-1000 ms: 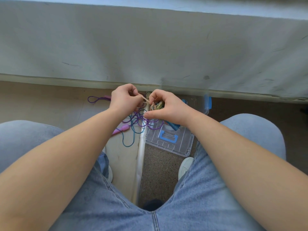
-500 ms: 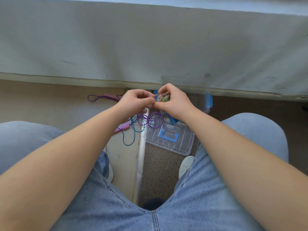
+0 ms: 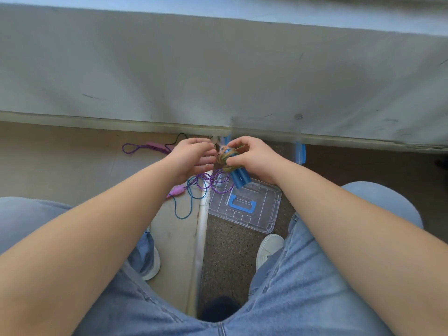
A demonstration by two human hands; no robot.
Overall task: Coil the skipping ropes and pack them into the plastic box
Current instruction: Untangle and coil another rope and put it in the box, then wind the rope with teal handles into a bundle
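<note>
**Blue rope nearly bundled; box comes next**

Your 2 hands are close together at 12 o'clock from your knees. Your right hand (image 3: 252, 157) has its fingers curled round the blue-handled rope (image 3: 238, 178), its cord wound into a tight wad and its 2 blue handles poking out toward 5 o'clock. Your left hand (image 3: 191, 157) comes in from 9 o'clock and its fingertips meet the wad; whether they pinch a strand I cannot tell. The plastic box (image 3: 300, 154) stands at 2 o'clock from your right hand, blurred; its lid (image 3: 264, 214) lies flat on the floor at 6 o'clock from the wad. A purple rope (image 3: 213, 184) lies loose at 7 o'clock.

You look to be finishing the coil on this rope. Next, tuck the free end so the wad holds, then carry it toward 2 o'clock and lower it into the box. Keep the squeeze on until it sits inside, or the coil may spring open.
</note>
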